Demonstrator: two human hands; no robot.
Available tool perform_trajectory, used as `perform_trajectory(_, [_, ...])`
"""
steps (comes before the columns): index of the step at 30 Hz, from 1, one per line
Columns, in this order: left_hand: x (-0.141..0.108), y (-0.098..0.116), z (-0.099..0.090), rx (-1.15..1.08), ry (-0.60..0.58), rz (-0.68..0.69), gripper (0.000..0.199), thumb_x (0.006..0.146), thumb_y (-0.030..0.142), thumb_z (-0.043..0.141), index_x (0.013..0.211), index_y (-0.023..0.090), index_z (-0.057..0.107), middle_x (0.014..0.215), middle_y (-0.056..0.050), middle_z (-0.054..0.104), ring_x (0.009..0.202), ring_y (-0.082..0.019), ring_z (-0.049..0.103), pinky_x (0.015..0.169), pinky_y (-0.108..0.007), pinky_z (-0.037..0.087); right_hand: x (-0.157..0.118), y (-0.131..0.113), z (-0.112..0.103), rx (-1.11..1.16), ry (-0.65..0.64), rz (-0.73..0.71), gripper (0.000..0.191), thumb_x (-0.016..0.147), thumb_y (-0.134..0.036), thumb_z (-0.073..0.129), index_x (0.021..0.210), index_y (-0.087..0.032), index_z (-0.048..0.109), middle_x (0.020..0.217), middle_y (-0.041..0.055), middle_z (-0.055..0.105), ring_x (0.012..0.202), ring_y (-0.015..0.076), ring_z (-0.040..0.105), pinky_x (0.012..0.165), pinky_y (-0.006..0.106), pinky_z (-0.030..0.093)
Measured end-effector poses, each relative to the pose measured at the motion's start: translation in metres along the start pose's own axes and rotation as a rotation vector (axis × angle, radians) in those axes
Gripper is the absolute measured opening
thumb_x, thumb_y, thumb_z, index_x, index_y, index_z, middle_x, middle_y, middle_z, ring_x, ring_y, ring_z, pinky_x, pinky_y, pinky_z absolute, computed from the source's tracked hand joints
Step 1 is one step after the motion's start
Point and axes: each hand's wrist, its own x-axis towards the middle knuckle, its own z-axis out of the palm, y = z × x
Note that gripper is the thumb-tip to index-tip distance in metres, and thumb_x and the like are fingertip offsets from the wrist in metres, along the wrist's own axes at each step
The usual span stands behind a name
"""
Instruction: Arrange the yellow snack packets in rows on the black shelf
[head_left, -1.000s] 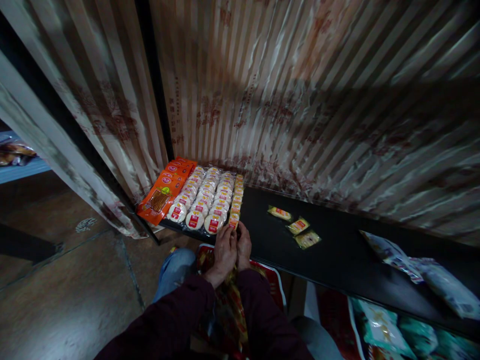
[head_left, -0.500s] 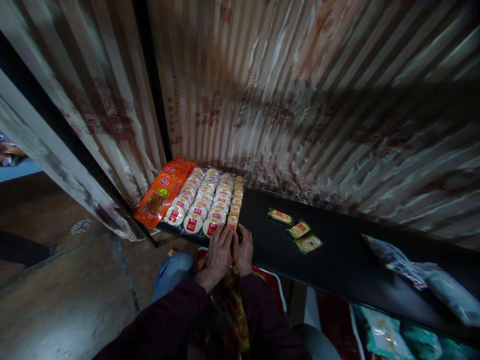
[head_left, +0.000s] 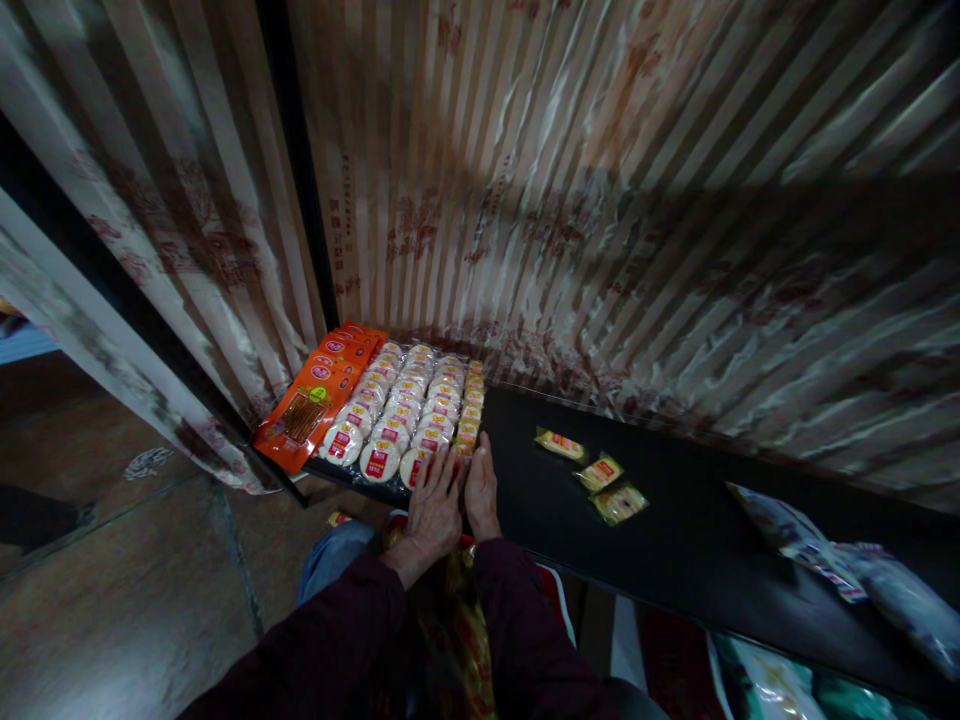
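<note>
On the left end of a black shelf (head_left: 667, 540), rows of round white wrapped crackers (head_left: 380, 459) overlap one another. Along their right side runs a column of small yellow-wrapped snack packets (head_left: 470, 413). My left hand (head_left: 430, 508) rests with outstretched fingers at the front of the crackers and the yellow column. Flat and upright, my right hand (head_left: 481, 492) lies by the column's right front side. Neither hand visibly grips anything. The front end of the yellow column is partly hidden by my fingers.
Orange snack bags (head_left: 306, 402) lie left of the crackers. Three loose yellow packets (head_left: 598, 472) are farther right, then crumpled plastic bags (head_left: 832, 560). A striped curtain (head_left: 525, 200) backs the shelf, and a black post (head_left: 304, 150) stands at left. Green packages (head_left: 772, 670) sit below.
My right hand's fingers have straightened and moved up slightly along the yellow column. My left hand stays at the front of the rows. The view has shifted a little.
</note>
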Motion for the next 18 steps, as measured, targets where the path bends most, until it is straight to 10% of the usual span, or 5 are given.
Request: perform_trajectory(18, [0.033,0.010,-0.016,-0.144,0.077,-0.130,0.056,0.090,0.028,0.048,0.145,0.021,0.041,0.154,-0.012,0.037,0.146,-0.031,0.025,0.117,-0.054,0.025,0.044,0.009,-0.011,0.034,0.029,0.030,0.083,0.088,-0.072,0.029,0.148,-0.015,0.036,0.157,0.0100,0.030,0.147,0.0214,0.025,0.121,0.041,0.019])
